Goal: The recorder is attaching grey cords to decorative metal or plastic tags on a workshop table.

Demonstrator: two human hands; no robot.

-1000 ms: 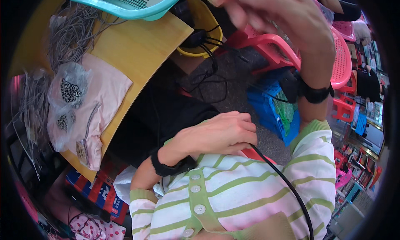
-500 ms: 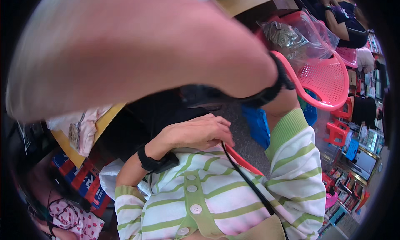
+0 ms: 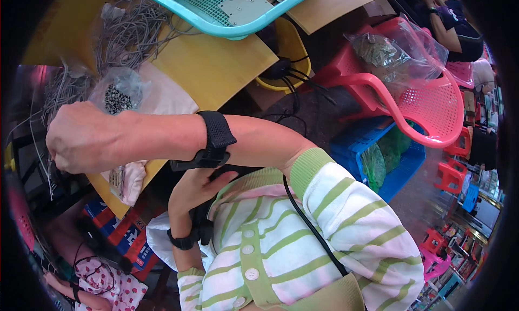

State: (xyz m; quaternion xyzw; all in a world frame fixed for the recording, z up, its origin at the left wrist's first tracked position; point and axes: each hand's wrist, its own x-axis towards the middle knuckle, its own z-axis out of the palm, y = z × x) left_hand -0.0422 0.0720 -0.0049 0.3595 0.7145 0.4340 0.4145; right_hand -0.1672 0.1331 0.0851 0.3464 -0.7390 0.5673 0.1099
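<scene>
My right arm reaches across the view to the left, with a black strap (image 3: pixel 217 130) and small dark device at the wrist. My right hand (image 3: pixel 78 141) is closed in a fist at the left; whatever is inside its fingers is hidden. Beside it lies a clear plastic bag of small dark metal parts (image 3: pixel 117 99) on a pale pink cloth (image 3: pixel 167 90). My left hand (image 3: pixel 199 188) is below the right wrist, close to my striped cardigan. Its thumb stretches out to the right, while the right forearm and device partly cover its other fingers.
Grey cables (image 3: pixel 130 32) lie tangled on the yellow tabletop (image 3: pixel 227 68). A turquoise basket (image 3: pixel 230 31) holds flat plates at the top. A yellow bin (image 3: pixel 306 54), a pink chair (image 3: pixel 432 108) with a plastic bag and a blue crate (image 3: pixel 403 185) stand to the right. Other people are nearby.
My right forearm has dropped away from close to the camera, and the fist now shows at the left. My left hand has shifted left and turned, its thumb now apart.
</scene>
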